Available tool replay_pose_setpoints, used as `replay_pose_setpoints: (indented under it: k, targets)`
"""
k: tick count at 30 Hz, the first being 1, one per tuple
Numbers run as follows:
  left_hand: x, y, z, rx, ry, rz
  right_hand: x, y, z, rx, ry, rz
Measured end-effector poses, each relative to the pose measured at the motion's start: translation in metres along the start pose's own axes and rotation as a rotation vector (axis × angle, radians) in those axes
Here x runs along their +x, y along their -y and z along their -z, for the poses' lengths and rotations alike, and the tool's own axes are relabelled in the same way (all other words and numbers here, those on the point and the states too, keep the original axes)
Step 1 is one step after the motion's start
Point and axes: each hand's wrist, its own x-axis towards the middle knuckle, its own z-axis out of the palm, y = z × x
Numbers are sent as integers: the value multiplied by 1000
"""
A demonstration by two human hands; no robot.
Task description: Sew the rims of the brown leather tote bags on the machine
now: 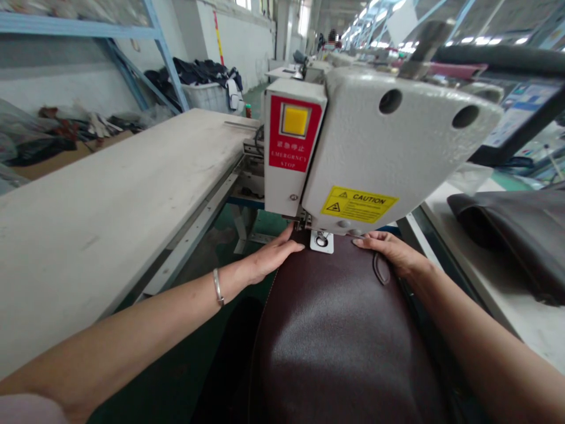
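Observation:
A glossy dark brown leather piece (pixel 326 330) with a stitched left edge runs from under the sewing machine head (pixel 388 147) towards me. A small white presser plate (pixel 327 249) with a round opening lies on it below the head. My left hand (pixel 278 252) holds the left edge beside the plate, thumb on top and a finger stretched forward; its other fingers are partly hidden. On the far side of the plate, my right hand (pixel 391 248) grips the leather with thumb and fingers close together. A small leather loop (pixel 381 269) lies next to that hand.
A red emergency stop panel (pixel 295 154) with a yellow button faces me. A long pale table (pixel 110 194) extends at left, with a metal rail along it. Folded dark leather (pixel 516 235) rests on the right table (pixel 542 330). A bin (pixel 205 97) of dark material stands behind.

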Motion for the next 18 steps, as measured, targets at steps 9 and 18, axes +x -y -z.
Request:
replay_pose_setpoints:
  k: [9, 18]
  targets:
    - [-1, -2, -1, -6, 14, 9, -1, 1, 0, 7, -12, -29]
    - [-3, -1, 0, -27, 23, 7, 0, 0, -2, 14, 6, -32]
